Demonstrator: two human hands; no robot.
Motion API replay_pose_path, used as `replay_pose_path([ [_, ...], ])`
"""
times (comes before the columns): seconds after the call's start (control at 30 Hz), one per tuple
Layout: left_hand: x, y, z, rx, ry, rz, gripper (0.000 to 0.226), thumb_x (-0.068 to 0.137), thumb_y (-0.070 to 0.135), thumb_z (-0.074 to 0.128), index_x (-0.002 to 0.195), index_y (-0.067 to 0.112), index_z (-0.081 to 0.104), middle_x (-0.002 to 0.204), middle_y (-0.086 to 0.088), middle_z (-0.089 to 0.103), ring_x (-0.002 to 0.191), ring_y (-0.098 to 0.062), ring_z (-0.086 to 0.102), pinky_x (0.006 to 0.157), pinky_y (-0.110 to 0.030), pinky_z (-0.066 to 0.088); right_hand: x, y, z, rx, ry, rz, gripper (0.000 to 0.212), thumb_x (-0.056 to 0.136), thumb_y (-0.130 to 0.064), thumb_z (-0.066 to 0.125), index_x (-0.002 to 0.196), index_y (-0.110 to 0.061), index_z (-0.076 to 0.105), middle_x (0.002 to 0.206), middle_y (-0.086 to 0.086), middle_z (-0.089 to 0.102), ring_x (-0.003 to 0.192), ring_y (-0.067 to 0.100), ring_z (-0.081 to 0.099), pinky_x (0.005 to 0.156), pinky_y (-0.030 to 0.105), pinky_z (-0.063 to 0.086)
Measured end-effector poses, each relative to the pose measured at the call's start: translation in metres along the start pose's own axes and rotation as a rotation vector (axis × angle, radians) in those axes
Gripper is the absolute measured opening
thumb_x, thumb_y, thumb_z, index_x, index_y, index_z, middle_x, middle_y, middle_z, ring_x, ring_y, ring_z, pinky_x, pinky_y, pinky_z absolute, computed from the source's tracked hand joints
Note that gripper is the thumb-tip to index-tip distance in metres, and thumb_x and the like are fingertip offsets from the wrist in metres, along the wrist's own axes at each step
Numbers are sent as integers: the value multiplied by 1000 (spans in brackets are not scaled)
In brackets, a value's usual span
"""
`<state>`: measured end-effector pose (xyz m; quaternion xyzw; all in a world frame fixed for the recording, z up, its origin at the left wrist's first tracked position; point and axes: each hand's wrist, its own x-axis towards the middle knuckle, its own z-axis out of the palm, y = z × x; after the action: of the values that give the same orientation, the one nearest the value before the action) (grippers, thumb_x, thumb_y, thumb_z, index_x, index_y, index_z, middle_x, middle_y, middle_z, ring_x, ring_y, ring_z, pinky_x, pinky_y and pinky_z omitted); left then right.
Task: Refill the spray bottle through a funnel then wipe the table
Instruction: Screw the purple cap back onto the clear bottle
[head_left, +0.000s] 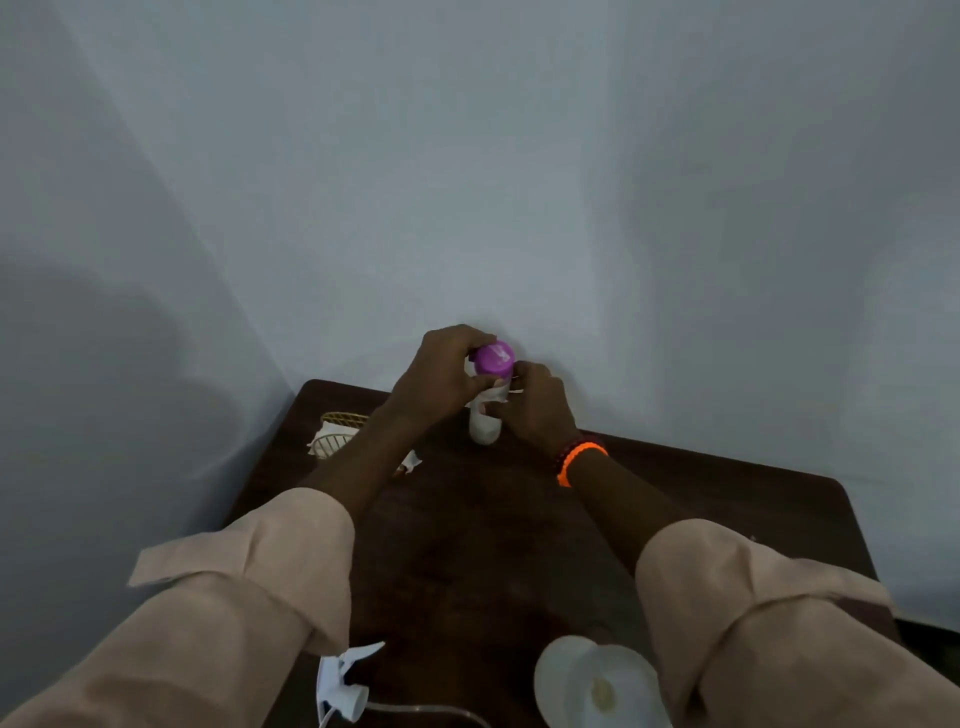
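A white refill bottle with a purple cap stands at the far edge of the dark wooden table. My left hand grips the purple cap from the left. My right hand curls around the bottle's neck just below the cap. A white funnel sits in the spray bottle's mouth at the near edge; the bottle itself is hidden under it. The white spray trigger head with its clear tube lies on the table at the near left.
A gold wire holder with white cloth or paper stands at the far left of the table, and a crumpled white piece lies beside my left forearm. Grey walls close in behind and to the left.
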<state>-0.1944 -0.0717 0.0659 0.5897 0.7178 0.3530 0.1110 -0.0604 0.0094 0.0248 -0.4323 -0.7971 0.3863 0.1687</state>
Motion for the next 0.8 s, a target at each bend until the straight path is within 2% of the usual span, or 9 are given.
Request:
replay_pose_path([
  [0.07,3,-10,5,25,-1,12,51,74,14,87,119,0,69,116,-17,71,106,-29,66,93,-39,56,7,5,8,8,-2,13,45,77,-18,86,114,2,69,112,20,72,104,34,68,92,49,54],
  [0.2,6,-22,10,35,5,16,53,74,17,87,121,1,68,119,-16,70,110,-28,65,94,-28,49,17,13,18,61,7,31,42,77,-15,86,112,3,70,111,21,72,103,35,69,93,50,56],
  [0.37,13,-26,10,23,12,46,58,75,17,87,125,0,65,124,-16,69,115,-28,63,99,-33,50,22,17,21,84,16,33,44,78,-16,86,112,4,68,112,21,72,105,35,68,95,51,54],
  [0.47,13,-29,10,19,5,50,58,75,18,86,126,2,64,124,-15,68,115,-27,62,97,-33,51,22,15,18,53,-34,47,56,74,-21,89,120,1,65,118,19,69,111,33,66,98,47,54],
  [0.57,11,-31,10,20,-16,44,59,74,18,87,127,4,64,124,-13,66,115,-25,62,96,-33,53,16,16,6,-22,-162,91,80,71,-30,91,136,-1,54,133,16,61,123,30,60,102,43,52],
  [0.63,10,-30,8,30,-46,40,59,73,17,87,126,4,64,124,-13,66,114,-24,62,96,-30,53,4,19,-13,-69,-224,146,84,72,-31,91,140,-3,51,137,15,59,123,27,60,103,40,52],
  [0.7,8,-25,5,32,-57,30,59,73,16,88,126,2,64,124,-15,66,114,-25,62,98,-32,52,-20,22,-41,-59,-244,189,75,70,-33,92,132,-5,60,126,11,66,114,22,65,101,39,54],
  [0.8,0,-10,-3,77,8,16,58,76,18,86,127,1,64,127,-18,63,122,-32,57,105,-29,40,-76,35,-92,10,-194,192,45,74,-38,88,97,-3,73,90,5,73,85,11,66,85,33,53],
])
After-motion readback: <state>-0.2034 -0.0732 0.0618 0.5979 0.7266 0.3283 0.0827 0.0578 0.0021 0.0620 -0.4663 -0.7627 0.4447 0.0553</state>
